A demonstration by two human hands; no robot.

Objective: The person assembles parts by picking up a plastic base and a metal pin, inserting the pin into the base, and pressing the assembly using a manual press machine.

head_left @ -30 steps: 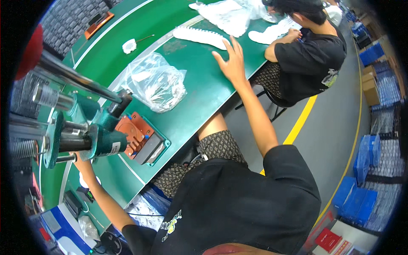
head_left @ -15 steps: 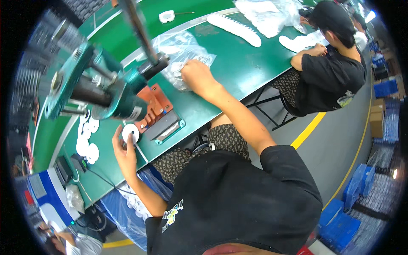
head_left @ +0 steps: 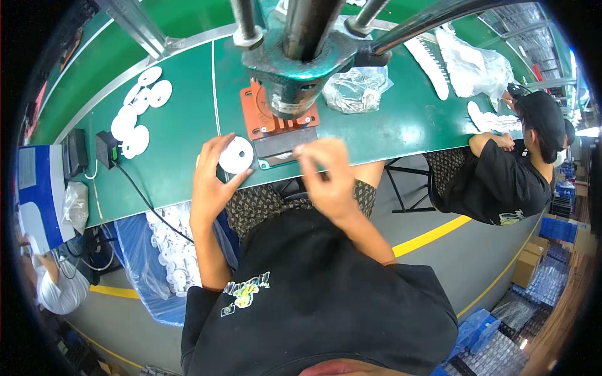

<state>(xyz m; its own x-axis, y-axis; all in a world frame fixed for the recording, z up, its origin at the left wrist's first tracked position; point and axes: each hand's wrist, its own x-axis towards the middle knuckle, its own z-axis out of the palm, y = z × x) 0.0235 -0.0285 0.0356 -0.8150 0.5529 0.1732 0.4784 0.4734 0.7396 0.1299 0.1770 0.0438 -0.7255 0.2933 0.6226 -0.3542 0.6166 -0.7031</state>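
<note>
Between the thumb and fingers of my left hand (head_left: 212, 182) is a round white disc (head_left: 236, 155) with a small hole, held at the table edge left of the press. My right hand (head_left: 327, 175) is blurred, its fingers bunched together in front of the press's dark metal plate (head_left: 283, 143). Whatever it may hold is too small to make out. Behind that plate sits an orange-red base (head_left: 254, 113) under the green press head (head_left: 295, 78). A clear plastic bag of small parts (head_left: 357, 91) lies right of the press.
Several white discs (head_left: 141, 139) lie at the left of the green table, near a black adapter (head_left: 106, 149) with a cable. A blue-lined bin of white discs (head_left: 179, 250) stands below the edge. To the right sits a co-worker (head_left: 511, 156) by white strips (head_left: 429, 66).
My right hand has come away from the plastic bag to the front of the press. The left hand still holds the disc. The whole view has turned, so the press appears upright and more central.
</note>
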